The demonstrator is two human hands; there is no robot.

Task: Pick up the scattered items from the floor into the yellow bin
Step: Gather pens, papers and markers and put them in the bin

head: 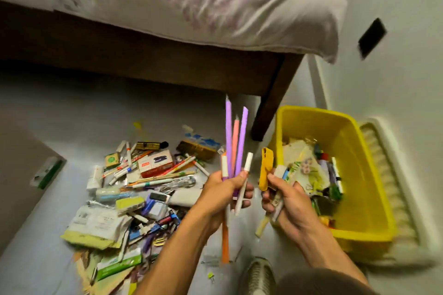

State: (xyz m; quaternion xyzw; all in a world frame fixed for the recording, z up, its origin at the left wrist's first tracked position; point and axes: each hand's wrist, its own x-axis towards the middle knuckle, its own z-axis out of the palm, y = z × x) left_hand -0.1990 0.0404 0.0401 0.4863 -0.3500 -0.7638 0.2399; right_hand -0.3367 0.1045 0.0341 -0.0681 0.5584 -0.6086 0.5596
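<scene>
My left hand (225,193) grips a bundle of long sticks and pens (233,141): purple, pink and orange ones plus two white pens, pointing up. My right hand (286,201) holds a yellow strip (266,167) together with several small items, close to the left wall of the yellow bin (359,175). The bin stands on the floor at the right and has papers, pens and other small things inside. A pile of scattered items (141,189) lies on the floor to the left: pens, boxes, erasers, paper packets.
A dark wooden bed frame (143,55) with a pale mattress runs across the top; its leg (271,108) stands just left of the bin. A cream tray (393,189) lies beside the bin. My shoe (257,275) is at the bottom. A green-white packet (46,172) lies far left.
</scene>
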